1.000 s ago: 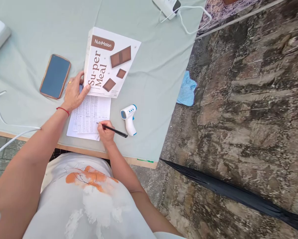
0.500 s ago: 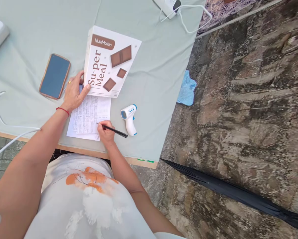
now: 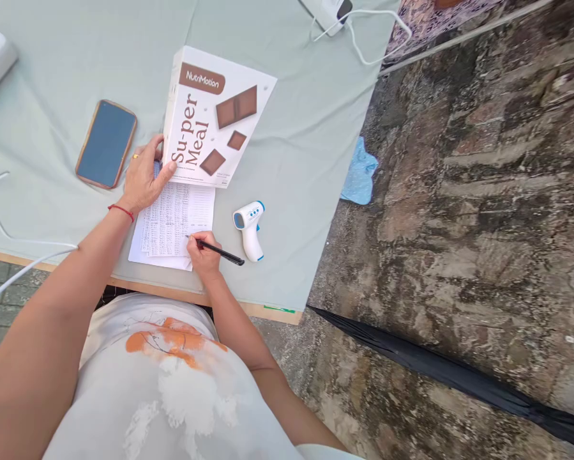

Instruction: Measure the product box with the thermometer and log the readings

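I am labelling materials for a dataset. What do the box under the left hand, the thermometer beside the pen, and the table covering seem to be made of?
The box looks like matte printed cardboard: flat faces, sharp folded edges. The thermometer seems to be smooth white plastic with blue trim, slightly glossy. The table covering appears to be pale green woven cloth, since it shows creases and soft folds.

White top with orange print, red thread bracelet (image 3: 120, 211) and gold ring (image 3: 135, 156) on left hand (image 3: 143, 179).

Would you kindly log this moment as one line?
right hand: holds pen, tip on sheet | left hand: on sheet, touching box | nearby: phone, thermometer
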A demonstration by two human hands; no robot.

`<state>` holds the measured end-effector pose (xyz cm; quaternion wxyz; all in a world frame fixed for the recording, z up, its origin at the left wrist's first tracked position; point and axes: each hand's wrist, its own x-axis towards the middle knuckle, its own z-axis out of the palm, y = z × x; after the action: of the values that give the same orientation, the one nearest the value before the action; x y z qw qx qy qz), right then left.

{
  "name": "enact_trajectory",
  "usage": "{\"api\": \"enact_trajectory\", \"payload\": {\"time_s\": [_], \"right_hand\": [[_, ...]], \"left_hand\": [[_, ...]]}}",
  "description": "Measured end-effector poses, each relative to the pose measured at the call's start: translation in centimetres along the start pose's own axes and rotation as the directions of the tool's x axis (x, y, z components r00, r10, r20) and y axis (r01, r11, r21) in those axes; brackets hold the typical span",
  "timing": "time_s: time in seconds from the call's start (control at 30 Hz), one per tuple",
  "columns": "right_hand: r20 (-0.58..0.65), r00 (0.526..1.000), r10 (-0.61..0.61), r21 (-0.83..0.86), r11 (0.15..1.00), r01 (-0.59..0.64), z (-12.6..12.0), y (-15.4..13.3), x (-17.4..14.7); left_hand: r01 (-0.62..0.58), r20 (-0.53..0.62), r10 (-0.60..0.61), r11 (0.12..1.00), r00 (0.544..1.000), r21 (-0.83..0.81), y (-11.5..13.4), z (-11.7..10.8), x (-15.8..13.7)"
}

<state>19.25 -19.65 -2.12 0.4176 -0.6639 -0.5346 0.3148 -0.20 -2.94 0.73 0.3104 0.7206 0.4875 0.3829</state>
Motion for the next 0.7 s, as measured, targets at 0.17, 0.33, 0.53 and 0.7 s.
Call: {"api": "enact_trajectory", "payload": {"time_s": [0.17, 0.33, 0.53, 0.7], "right_hand": [[0.0, 1.0, -0.007, 0.017, 1.0, 0.007, 0.05, 0.1, -0.06], [-0.056, 0.998, 0.027, 0.066, 0.998, -0.023, 0.11, -0.02, -0.21], [-0.002, 0.997, 0.076, 0.031, 0.997, -0.076, -0.07, 0.13, -0.1], [-0.002, 0.999, 0.048, 0.024, 0.999, -0.048, 0.22, 0.13, -0.22]], "left_hand": [[0.014, 0.016, -0.014, 1.0, 1.0, -0.005, 0.03, 0.03, 0.01], [0.027, 0.018, -0.027, 1.0, 0.999, 0.012, 0.19, -0.09, 0.01], [0.023, -0.005, -0.023, 1.0, 1.0, 0.001, 0.27, -0.02, 0.06], [0.024, -0.008, -0.024, 1.0, 1.0, -0.006, 0.16, -0.02, 0.09]]}}
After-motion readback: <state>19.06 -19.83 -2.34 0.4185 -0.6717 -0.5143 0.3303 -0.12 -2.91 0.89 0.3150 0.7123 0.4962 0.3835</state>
